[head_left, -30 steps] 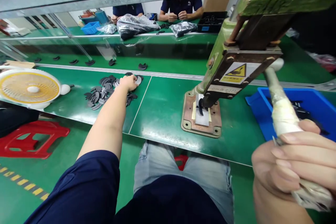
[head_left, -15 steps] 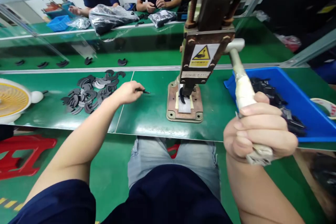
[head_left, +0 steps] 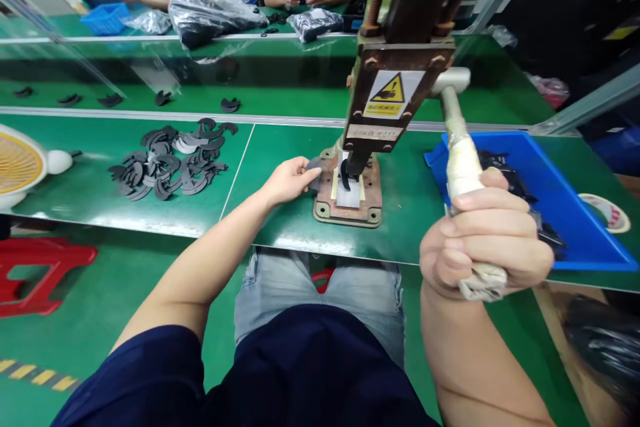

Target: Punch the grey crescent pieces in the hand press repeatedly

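My left hand (head_left: 290, 180) pinches a dark, thin piece (head_left: 315, 173) at the left edge of the hand press's base plate (head_left: 325, 210); motion blurs its outline. A black crescent-shaped piece (head_left: 345, 173) stands on the light metal block (head_left: 349, 197) in the middle of the base, right by the press ram (head_left: 358, 163). My right hand (head_left: 490, 240) is wrapped round the tape-covered lever (head_left: 463, 167) of the press. The press head (head_left: 385, 100) bears a yellow warning label. To the left lies a loose heap of grey and black crescent-shaped pieces (head_left: 167, 163).
A blue bin (head_left: 595, 240) with black parts stands at the right, a tape roll (head_left: 605, 212) beside it. A fan (head_left: 23, 167) is at the far left. Several crescent pieces (head_left: 163, 98) lie behind the rail. Two people sit across the bench near plastic bags (head_left: 210, 13).
My left hand has moved right, from beside the heap to the press base, with a dark piece in its fingers. My right hand still holds the lever. The view has shifted slightly.
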Tool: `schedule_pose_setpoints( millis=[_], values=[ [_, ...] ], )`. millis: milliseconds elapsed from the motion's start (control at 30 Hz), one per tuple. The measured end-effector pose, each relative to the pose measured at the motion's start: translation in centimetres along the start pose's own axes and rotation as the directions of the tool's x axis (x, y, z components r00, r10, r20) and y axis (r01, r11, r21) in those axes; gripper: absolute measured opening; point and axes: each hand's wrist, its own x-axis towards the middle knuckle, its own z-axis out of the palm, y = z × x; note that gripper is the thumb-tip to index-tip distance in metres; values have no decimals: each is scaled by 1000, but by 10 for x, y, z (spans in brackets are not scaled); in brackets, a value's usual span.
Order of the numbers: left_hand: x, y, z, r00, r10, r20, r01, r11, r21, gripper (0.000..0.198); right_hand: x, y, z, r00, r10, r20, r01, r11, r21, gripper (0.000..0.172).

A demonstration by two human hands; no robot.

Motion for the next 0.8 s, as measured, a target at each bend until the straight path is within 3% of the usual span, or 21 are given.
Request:
schedule_pose_setpoints(
  millis=[133, 233, 367, 467, 600, 800],
  values=[
    [9, 26, 21, 994, 7, 109, 3, 996, -89, 36, 0, 2, 7, 997, -29, -74, 30, 1000, 9, 45],
    [14, 34, 31, 986, -4, 167, 35, 983, -182, 32, 0, 1, 6, 998, -7, -56, 7, 1000, 1, 44],
    [16, 26, 19, 987, -68, 144, 106, 956, -273, 32, 1, 2, 2, 1000, -9, -14, 9, 1000, -7, 42],
    [16, 20, 7, 971, -123, 203, 185, 927, -325, 28, 1, 6, 7, 996, -49, -74, 49, 999, 7, 41],
    [22, 19, 8, 967, -75, 242, 136, 960, -244, 22, 0, 10, 12, 985, -89, -147, 95, 995, 30, 45],
    [34, 17, 17, 967, 9, 253, 20, 994, -109, 29, 1, 3, 5, 998, -40, -48, 39, 999, -17, 41]
  ],
)
